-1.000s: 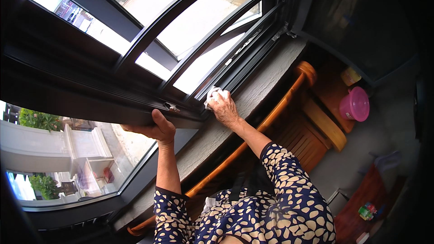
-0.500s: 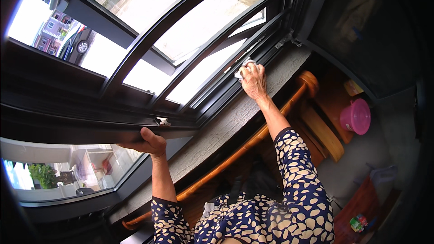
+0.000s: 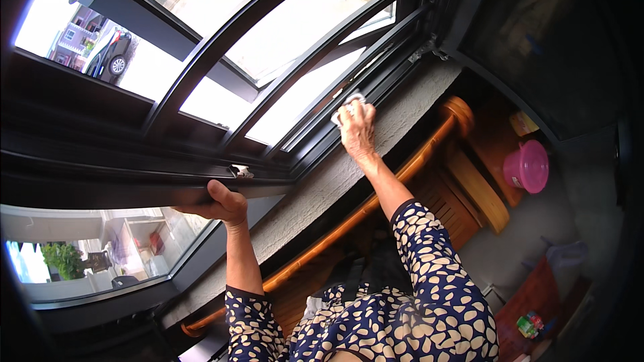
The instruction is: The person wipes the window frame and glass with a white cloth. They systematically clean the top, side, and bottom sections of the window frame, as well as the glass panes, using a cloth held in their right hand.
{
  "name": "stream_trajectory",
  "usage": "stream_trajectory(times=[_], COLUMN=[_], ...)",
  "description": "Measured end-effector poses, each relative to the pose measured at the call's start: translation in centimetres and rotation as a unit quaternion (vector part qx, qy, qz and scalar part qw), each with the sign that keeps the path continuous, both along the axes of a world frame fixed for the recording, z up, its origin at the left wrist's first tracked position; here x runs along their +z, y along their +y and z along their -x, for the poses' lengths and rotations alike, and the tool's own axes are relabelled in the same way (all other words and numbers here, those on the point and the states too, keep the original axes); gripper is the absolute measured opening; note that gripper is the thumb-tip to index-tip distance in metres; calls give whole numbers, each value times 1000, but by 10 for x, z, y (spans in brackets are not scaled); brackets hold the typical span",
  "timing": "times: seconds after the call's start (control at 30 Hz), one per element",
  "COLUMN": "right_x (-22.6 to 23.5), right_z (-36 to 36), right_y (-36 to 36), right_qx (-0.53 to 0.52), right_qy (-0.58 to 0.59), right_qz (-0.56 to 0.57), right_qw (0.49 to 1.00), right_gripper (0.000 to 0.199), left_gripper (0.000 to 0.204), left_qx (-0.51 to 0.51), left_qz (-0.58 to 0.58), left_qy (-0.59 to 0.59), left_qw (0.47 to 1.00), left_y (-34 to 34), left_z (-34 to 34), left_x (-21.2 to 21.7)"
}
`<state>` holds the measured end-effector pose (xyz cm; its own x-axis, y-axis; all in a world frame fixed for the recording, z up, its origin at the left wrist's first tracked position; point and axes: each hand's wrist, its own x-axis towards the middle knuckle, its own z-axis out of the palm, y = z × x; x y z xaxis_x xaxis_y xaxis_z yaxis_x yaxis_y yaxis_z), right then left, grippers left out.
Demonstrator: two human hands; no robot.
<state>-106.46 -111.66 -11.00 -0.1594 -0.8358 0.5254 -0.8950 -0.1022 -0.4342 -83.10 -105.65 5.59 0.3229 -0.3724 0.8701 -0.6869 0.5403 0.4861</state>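
In my right hand [image 3: 357,127] is a crumpled white cloth [image 3: 350,102], pressed onto the dark lower rail of the window [image 3: 325,135]. The fingers bunch over the cloth and hide part of it. My left hand [image 3: 225,204] grips the edge of a dark window frame post [image 3: 134,191], thumb on the near face and the other fingers behind it, mostly hidden. Just above that thumb, a small white and metal latch [image 3: 240,171] sits on the frame.
Below the window runs a rough grey sill [image 3: 396,110], with a wooden bench [image 3: 422,167] under it. A pink lidded bucket [image 3: 526,166] stands at the right, near a dark screen panel [image 3: 543,47]. Window bars [image 3: 258,17] cross the opening; a car [image 3: 111,53] is outside.
My right hand has slid the cloth left and nearer along the lower rail. My left hand keeps its place on the frame post. The view has shifted slightly.
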Motion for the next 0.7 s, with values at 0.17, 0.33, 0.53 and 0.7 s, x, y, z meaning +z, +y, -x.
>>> stream_trajectory(times=[0.17, 0.33, 0.53, 0.7], right_x=[2, 28, 21, 14], right_z=[-34, -48, -48, 11], right_y=[38, 13, 6, -30], right_qx=[221, 56, 211, 147], right_qy=[-82, -218, 74, 97], right_qz=[-8, 79, 49, 36], right_qw=[972, 971, 973, 984], right_gripper=[29, 20, 19, 16], left_gripper=[72, 71, 72, 82], left_qx=[-9, -20, -42, -61], left_qz=[0, 10, 23, -5], left_qy=[-11, -21, -22, -3], left_qw=[1000, 1000, 999, 998], left_y=[-3, -4, -5, -4], left_z=[-2, 0, 2, -1], left_x=[3, 5, 8, 4])
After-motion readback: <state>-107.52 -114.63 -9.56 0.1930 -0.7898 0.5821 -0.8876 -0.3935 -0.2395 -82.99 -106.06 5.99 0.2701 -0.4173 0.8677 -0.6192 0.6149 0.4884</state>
